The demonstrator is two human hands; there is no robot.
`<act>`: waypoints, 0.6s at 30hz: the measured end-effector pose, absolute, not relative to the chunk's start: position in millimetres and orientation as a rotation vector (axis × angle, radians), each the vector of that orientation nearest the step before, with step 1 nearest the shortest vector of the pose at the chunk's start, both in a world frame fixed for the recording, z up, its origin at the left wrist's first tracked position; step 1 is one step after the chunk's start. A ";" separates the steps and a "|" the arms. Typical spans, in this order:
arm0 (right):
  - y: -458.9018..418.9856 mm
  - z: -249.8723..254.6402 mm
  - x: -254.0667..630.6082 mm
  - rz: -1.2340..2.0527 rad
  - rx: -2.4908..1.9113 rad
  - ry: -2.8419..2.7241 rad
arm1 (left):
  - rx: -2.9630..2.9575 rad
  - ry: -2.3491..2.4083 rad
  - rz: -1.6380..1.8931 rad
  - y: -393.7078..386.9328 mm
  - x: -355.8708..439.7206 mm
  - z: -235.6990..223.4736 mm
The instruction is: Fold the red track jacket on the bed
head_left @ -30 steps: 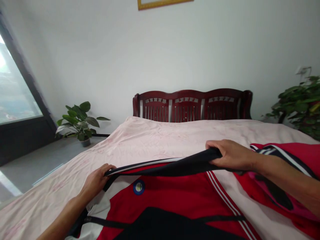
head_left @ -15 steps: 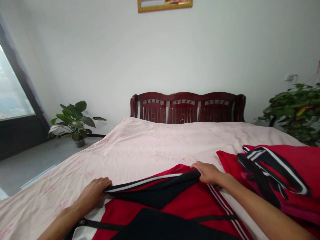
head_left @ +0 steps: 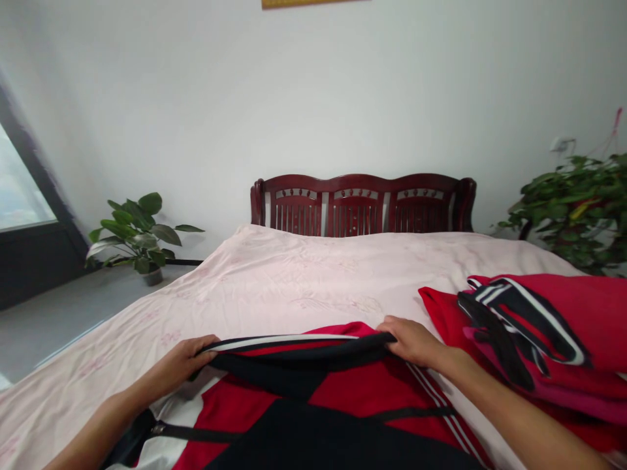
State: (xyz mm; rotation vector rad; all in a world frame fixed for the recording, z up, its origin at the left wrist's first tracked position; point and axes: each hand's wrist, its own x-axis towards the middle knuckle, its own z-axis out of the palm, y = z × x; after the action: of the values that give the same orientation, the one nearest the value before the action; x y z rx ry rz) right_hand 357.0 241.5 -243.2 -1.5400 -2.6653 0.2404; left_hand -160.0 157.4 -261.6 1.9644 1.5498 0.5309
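Note:
A red, black and white jacket [head_left: 323, 405] lies spread on the pink bedsheet [head_left: 294, 281] in front of me. My left hand [head_left: 183, 362] grips the left end of its black, white-striped hem. My right hand [head_left: 411, 339] grips the right end of the same hem, fingers closed round the cloth. The hem is stretched between both hands and lifted a little above the rest of the jacket.
A pile of similar red and black garments [head_left: 533, 333] lies on the bed to the right. A dark wooden headboard [head_left: 362, 203] stands at the far end against a white wall. Potted plants stand at left [head_left: 140, 235] and right [head_left: 573, 209].
Both hands carried the jacket's hem down and toward me, folding it over the garment. My right hand moved left and lower. The camera view shifted slightly.

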 end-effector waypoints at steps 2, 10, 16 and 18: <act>218.2 -242.2 363.0 0.393 -1.534 -2.748 | 1.898 1.497 0.487 149.4 -164.5 -259.2; 177.1 -197.8 380.6 1.113 -1.607 -2.484 | 1.779 1.514 0.557 141.4 -170.7 -234.3; 216.7 -180.7 386.1 1.369 -1.451 -2.277 | 1.716 1.682 0.550 152.6 -174.6 -235.3; 240.0 -186.5 386.6 1.224 -1.517 -2.351 | 1.746 1.757 0.467 160.5 -176.5 -247.8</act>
State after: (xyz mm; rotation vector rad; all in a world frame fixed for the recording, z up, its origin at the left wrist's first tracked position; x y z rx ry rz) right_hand 386.6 240.0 -186.5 -1.5174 -2.3506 1.2241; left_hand -176.5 160.5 -247.8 1.7461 1.7572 0.4667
